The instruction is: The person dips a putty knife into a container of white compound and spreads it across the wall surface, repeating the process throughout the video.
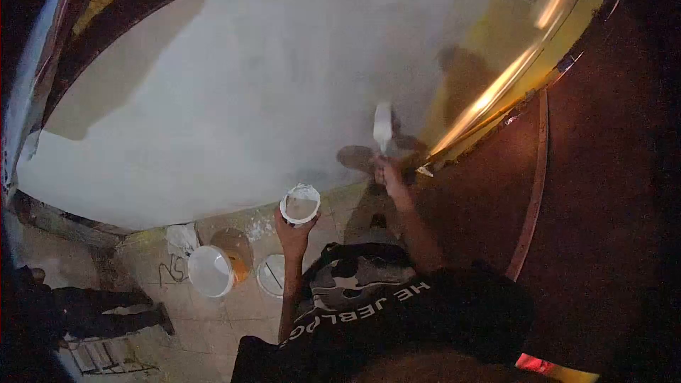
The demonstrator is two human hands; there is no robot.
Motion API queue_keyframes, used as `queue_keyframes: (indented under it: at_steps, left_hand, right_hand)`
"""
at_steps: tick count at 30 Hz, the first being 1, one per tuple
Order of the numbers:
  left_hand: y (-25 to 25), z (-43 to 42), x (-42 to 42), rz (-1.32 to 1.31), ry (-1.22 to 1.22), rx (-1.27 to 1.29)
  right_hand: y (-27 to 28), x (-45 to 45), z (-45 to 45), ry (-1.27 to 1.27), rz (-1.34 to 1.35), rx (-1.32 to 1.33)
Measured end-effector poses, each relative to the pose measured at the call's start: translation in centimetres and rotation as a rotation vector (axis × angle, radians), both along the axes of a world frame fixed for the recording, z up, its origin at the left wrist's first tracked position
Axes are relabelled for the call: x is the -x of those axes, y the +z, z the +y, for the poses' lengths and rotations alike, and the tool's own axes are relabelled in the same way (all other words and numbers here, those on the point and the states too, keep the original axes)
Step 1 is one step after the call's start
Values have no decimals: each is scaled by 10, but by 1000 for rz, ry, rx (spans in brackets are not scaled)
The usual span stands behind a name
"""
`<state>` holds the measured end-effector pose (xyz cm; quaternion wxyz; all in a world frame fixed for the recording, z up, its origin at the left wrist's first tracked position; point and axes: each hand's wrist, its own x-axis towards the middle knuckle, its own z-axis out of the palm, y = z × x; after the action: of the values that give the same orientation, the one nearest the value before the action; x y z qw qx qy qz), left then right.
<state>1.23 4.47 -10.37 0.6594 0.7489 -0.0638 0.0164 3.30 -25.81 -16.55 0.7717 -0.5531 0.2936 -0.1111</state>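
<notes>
- Head view: my left fingers [279, 219] are curled around a white tub [301, 205], its mouth facing up.
- My right fingers [381, 165] are closed on a flat white tool [383, 128] at the wall [284, 85]; contact cannot be confirmed.
- A bucket [210, 272] stands on the floor [213, 330], left of the tub.

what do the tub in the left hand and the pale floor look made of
Tub: probably plastic, white with a dull finish, judging by its thin round rim, though smears partly cover it. Floor: likely matte tile, as straight joint lines cross it; ceramic or stone, I can't tell.
</notes>
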Motion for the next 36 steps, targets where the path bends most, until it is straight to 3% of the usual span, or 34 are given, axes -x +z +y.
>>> queue_keyframes:
  at_steps: [2, 3, 8, 10, 12, 14, 15, 17, 20, 22, 24, 25, 28, 31, 33, 34, 36]
  left_hand:
    - [-6, 2, 1, -24, -18, 48]
    - [-8, 2, 0, -38, -33, 94]
    - [-22, 6, -4, -24, -77, 13]
    - [-24, 10, -4, -6, -113, 4]
    - [-23, 10, -6, 72, -179, 96]
    - [-18, 9, -6, 46, -180, 65]
    - [-15, 10, -4, 11, -180, 34]
    - [-11, 9, -2, 34, -180, 59]
    - [-7, 10, 0, 55, -179, 70]
    - [-6, 8, 0, 51, -170, 53]
    - [-8, 9, 2, 70, -141, 91]
    - [-10, 9, 1, 67, -142, 86]
    - [-14, 10, 1, 17, -111, 7]
    - [-14, 11, 1, 60, -96, 0]
    - [-17, 12, -1, 68, -82, 6]
    - [-19, 13, 0, 78, -82, -7]
    - [-24, 16, -4, 59, -102, -2]
  right_hand:
    - [-59, 17, -5, -19, 85, -50]
    - [-59, 21, -6, -36, 180, -102]
    - [-80, -17, -50, -144, 143, -6]
    - [75, -2, -29, -182, -40, 241]
    - [159, -7, -9, -481, -311, 209]
    - [236, 23, -12, -137, -335, 386]
    - [256, 30, -11, -137, -328, 381]
    - [280, 30, -13, 25, -575, 229]
    - [241, -3, -19, -64, -608, 67]
    - [193, -22, -12, -210, -410, 13]
    - [86, -32, -28, -112, -230, -123]
    - [66, -27, -15, -258, -27, -290]
    - [-55, -9, -30, -68, 131, -378]
    - [-113, -22, -52, -132, 120, -353]
    - [-195, -74, -92, -226, -67, -264]
    - [-111, -48, -99, -171, -261, -249]
    - [61, -44, -65, -276, -37, -127]
